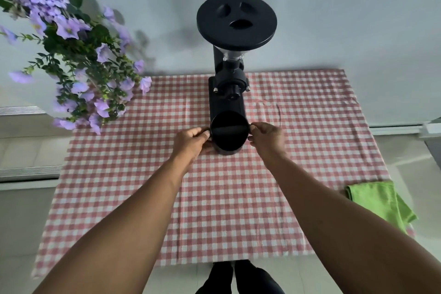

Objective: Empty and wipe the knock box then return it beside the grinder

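Observation:
A black round knock box [229, 132] with a bar across its mouth stands directly in front of the tall black grinder [226, 93] on the red-and-white checked cloth [214, 198]. My left hand [193, 139] grips its left rim and my right hand [266, 135] grips its right rim. The inside of the box looks dark; I cannot tell what it holds. A folded green cloth [379, 200] lies at the table's right edge.
Purple artificial flowers [78, 59] hang over the table's back left corner. A pale wall rises behind the grinder. The table's front edge is near my dark shoes [238, 277], with pale floor tiles on both sides.

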Motion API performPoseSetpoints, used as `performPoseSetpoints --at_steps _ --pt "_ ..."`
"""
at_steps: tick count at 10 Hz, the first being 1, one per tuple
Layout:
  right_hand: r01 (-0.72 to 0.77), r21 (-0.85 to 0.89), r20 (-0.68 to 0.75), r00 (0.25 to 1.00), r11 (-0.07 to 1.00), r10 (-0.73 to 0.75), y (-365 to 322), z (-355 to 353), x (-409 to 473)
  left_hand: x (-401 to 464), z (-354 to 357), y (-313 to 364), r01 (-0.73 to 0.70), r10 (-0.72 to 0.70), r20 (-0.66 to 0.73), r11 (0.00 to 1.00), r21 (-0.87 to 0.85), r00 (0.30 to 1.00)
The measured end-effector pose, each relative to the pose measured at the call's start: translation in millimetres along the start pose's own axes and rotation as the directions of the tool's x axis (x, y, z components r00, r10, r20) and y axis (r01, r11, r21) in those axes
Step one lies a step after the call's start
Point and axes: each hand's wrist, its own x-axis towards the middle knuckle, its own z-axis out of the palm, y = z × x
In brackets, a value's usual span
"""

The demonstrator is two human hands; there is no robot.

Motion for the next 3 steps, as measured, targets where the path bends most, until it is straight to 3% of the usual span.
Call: performPoseSetpoints --at_steps 3 --pt "0.039 -0.153 0.003 0.999 0.987 -0.039 -11 -14 -29 -22 -11 2 -0.097 0.097 0.008 0.983 0.158 0.995"
